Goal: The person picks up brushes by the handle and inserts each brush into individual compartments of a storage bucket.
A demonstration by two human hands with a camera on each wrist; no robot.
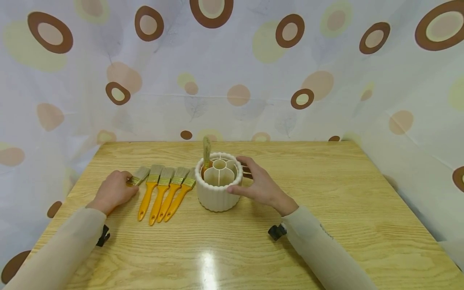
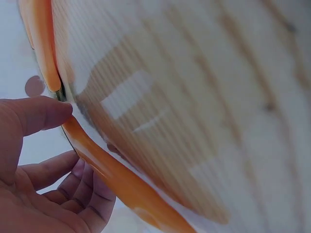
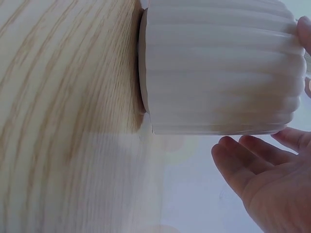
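My left hand pinches a flat paintbrush between thumb and fingers, close to where its orange handle meets the metal band. To the right, several similar paintbrushes lie fanned on the table, bristles away from me. A round, white, ribbed organizer with inner compartments stands beyond them. One paintbrush stands bristles up in its left rear compartment. My right hand holds the organizer's right side at the rim, thumb in front and a finger behind; the other fingers hang off its wall.
The wooden table reaches back to a patterned curtain, which also hangs along the left and right sides. Black straps show at both wrists below the sleeves.
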